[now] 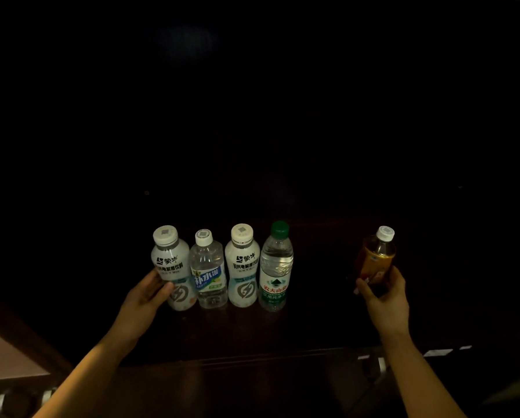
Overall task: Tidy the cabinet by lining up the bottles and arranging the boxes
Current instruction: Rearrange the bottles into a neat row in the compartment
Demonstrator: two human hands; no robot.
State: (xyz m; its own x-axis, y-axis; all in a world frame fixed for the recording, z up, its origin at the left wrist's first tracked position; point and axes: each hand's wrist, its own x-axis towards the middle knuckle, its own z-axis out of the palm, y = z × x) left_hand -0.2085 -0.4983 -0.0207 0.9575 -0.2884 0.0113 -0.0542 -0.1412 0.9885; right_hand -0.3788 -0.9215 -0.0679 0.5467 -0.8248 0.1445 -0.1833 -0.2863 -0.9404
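Note:
Several bottles stand side by side on the dark cabinet shelf (319, 321). From the left: a white milk-drink bottle (172, 260), a clear bottle with a blue label (208, 271), a second white milk-drink bottle (243, 267), and a green-capped water bottle (275, 270). My left hand (145, 297) wraps the lower left side of the leftmost white bottle. My right hand (385, 300) grips an amber tea bottle (376, 259) with a white cap, apart from the row on the right. No boxes show in the dark.
The cabinet's back and sides are nearly black. The shelf's front edge (252, 356) runs below the bottles. A pale surface (8, 354) lies at the lower left. Small white marks (436, 352) sit near the right front edge.

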